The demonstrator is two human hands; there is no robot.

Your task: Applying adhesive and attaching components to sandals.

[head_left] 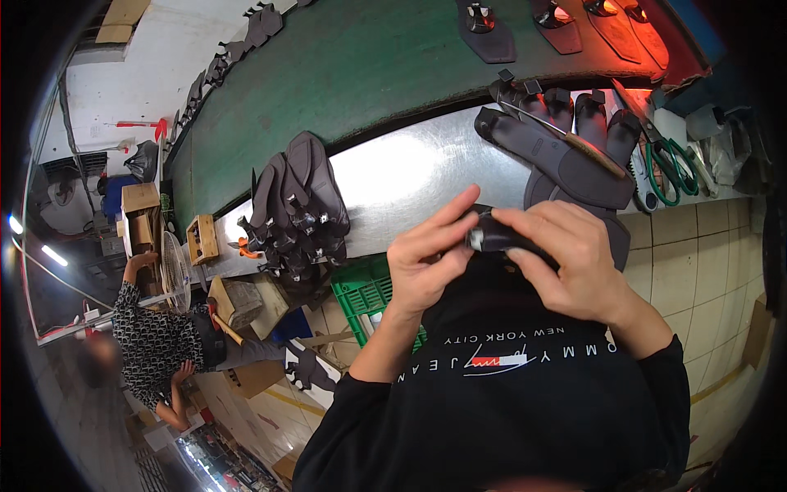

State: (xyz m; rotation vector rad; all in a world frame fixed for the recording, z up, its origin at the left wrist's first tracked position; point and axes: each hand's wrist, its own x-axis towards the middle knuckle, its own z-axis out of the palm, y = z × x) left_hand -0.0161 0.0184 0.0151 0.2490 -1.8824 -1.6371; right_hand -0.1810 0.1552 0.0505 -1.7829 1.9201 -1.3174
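Note:
Close to my body, both hands hold a dark shoe part (502,238) with a shiny, pale end; its exact kind is partly hidden. My right hand (570,258) wraps fingers and thumb around its dark body. At the pale end, the fingers and thumb of my left hand (428,258) close around the tip. Beyond my right hand, grey shoe soles (566,160) with black ends lie overlapped on the metal bench. A wooden-handled tool (594,154) rests across them. Left of my hands sits a pile of similar grey soles (307,180) with shiny black ends.
A green conveyor belt (369,74) runs behind the metal ledge (393,176), carrying soles under red light at right. Green-handled scissors (672,168) lie far right. A green crate (361,295) stands below the ledge. At left are a wooden box (201,239), a fan (174,271) and another person (160,344).

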